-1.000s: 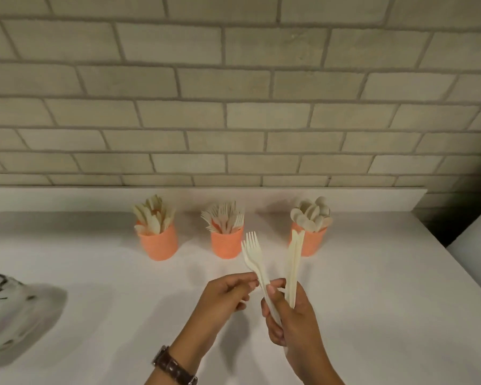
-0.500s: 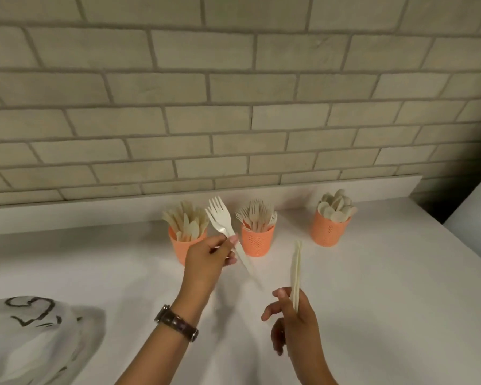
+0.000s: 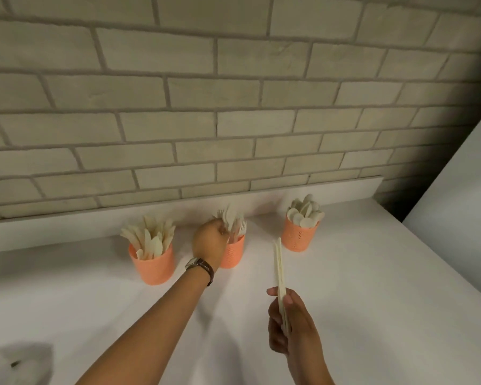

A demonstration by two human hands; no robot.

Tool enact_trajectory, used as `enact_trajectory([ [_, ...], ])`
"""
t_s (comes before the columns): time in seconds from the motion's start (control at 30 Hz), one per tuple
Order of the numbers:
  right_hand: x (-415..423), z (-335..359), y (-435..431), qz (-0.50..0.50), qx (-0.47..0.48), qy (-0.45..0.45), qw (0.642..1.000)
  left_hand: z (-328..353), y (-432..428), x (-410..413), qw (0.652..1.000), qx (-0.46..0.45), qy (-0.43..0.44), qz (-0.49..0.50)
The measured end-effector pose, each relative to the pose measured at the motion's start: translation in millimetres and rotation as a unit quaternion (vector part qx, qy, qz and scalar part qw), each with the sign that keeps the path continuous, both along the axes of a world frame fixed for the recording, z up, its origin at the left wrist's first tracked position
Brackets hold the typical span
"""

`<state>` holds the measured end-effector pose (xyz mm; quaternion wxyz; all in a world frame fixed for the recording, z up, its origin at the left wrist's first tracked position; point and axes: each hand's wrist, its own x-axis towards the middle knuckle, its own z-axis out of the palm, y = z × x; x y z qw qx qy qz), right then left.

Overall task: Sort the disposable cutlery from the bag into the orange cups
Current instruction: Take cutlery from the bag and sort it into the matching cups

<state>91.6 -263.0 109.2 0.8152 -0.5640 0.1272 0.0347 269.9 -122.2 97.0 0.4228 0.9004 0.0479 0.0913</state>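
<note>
Three orange cups stand in a row by the wall. The left cup (image 3: 153,266) holds knives, the middle cup (image 3: 233,254) holds forks, the right cup (image 3: 299,237) holds spoons. My left hand (image 3: 208,241) reaches over the middle cup's left rim, fingers closed on the white forks (image 3: 229,218) at the cup's top; blur hides the exact grip. My right hand (image 3: 289,323) hovers nearer to me and pinches a thin stack of white cutlery (image 3: 278,266) seen edge-on, pointing up.
The cups stand on a white counter (image 3: 358,287) against a brick wall. The white bag (image 3: 9,365) lies at the bottom left corner. A white panel (image 3: 461,190) rises at the counter's right edge.
My left hand carried the forks away from my right hand, up and over to the middle cup. My right hand kept the remaining cutlery and stayed low.
</note>
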Motion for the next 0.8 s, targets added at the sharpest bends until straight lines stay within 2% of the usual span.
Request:
enact_trajectory([
  [0.07,2,-3,-6,0.009,0.022,-0.014,1.0,-4,1,-1,1.0,-0.013,0.006,-0.006],
  [0.17,8,-7,-12,0.026,0.038,-0.024,0.999,13,4,-11,0.995,-0.103,-0.002,-0.007],
  [0.27,14,-4,-14,0.054,-0.043,-0.019,0.997,36,16,-33,0.996,-0.078,-0.043,-0.004],
  [0.33,18,0,-11,0.079,-0.098,-0.027,0.992,44,32,-53,0.993,-0.097,-0.061,-0.002],
  [0.47,30,6,5,0.121,-0.136,-0.057,0.982,51,68,-104,0.991,-0.125,-0.049,-0.002],
  [0.57,42,11,28,0.146,-0.147,-0.08,0.975,53,98,-141,0.986,-0.153,-0.054,0.034],
  [0.8,78,37,125,0.117,-0.16,-0.147,0.969,55,179,-184,0.973,-0.191,-0.07,0.106],
])
